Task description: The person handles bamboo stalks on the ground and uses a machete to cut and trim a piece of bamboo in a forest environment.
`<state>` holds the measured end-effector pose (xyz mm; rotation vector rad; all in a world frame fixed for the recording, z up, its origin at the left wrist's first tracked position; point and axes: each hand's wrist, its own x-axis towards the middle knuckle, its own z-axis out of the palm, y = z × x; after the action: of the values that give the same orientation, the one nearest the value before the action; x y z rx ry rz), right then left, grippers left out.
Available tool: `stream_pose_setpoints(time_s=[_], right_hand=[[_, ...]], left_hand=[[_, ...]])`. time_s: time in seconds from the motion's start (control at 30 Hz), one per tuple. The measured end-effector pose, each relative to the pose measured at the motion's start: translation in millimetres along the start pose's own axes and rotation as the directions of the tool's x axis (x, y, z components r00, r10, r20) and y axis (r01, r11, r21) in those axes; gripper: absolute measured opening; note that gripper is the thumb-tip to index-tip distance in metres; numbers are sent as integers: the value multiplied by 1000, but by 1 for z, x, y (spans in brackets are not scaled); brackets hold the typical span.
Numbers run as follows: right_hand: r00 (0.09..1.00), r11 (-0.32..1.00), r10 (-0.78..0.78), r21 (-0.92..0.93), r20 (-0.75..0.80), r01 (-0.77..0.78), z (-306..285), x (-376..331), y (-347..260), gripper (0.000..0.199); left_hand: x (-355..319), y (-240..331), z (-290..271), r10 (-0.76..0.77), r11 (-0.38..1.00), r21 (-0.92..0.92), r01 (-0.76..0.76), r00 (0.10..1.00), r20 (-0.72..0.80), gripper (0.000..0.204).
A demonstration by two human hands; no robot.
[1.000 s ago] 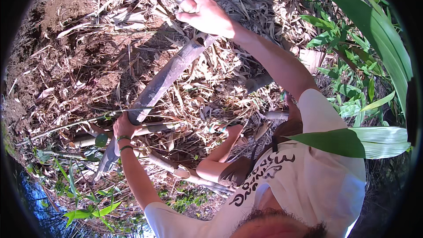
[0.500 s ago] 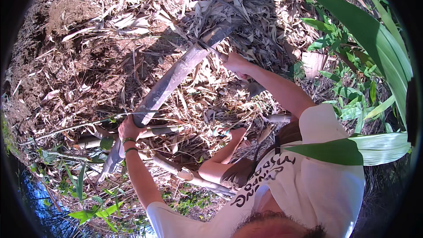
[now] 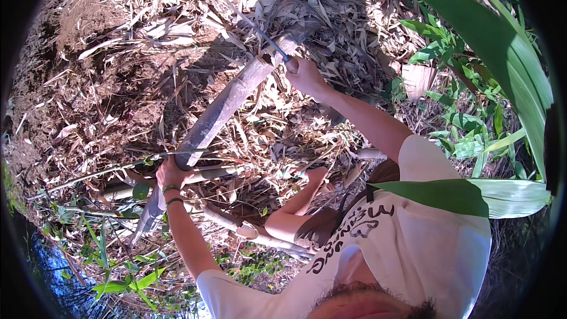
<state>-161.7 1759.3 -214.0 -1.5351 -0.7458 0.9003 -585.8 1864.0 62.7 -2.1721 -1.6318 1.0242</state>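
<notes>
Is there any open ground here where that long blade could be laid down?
Barest is the brown soil patch at upper left, bordered by dry leaf litter. It is crowded around the bamboo stalk, the right hand and the green leaves.

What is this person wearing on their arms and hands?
Both hands are bare, with no gloves. The left hand has two thin dark bands at the wrist. The right hand wears nothing. Both forearms are uncovered; short white shirt sleeves end above the elbows.
</notes>
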Motion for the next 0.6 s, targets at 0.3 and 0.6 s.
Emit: stream_pose_setpoints(time_s=[0.3,0.6], right_hand=[[908,970,220,-182,355,-164,-35,26,-85,44],[829,787,-448,292,-336,544,-37,54,-173,29]], left_hand=[[1,12,-12,9,1000,-19,-10,999,-37,80],[-8,4,-2,-16,1000,-15,16,1000,-10,81]])
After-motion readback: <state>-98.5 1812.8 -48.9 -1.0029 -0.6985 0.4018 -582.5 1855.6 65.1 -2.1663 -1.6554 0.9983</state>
